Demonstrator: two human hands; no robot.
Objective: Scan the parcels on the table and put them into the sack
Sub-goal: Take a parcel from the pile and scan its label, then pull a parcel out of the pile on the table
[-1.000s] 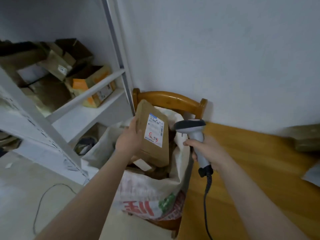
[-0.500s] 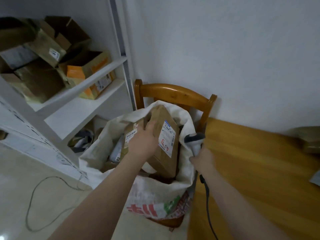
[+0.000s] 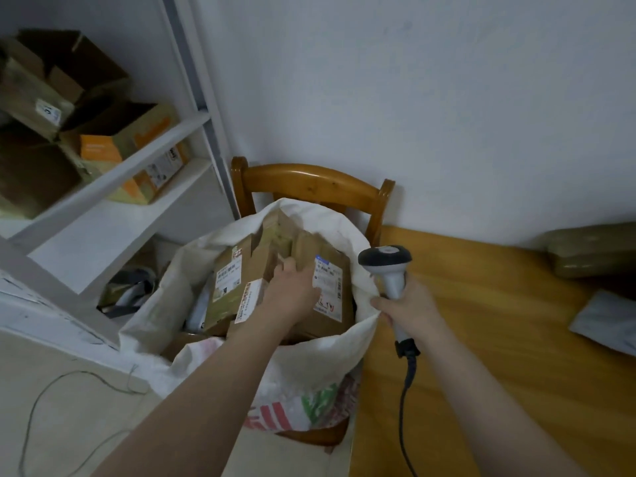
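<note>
Update: brown cardboard parcel (image 3: 332, 315) now inside white woven sack (image 3: 309, 370), left hand (image 3: 292, 290) still grasping it; right hand (image 3: 409, 308) clenches grey scanner (image 3: 385, 259).

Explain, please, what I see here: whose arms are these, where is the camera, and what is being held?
There is no machine here. A person wears one camera on the head, and it looks down at their own arms. The left hand grips a brown parcel inside the white sack, which sits on a wooden chair. The right hand holds a corded scanner. On the table, to the right, lie a brown package and a grey mailer. A shelf with boxes stands at the left.
</note>
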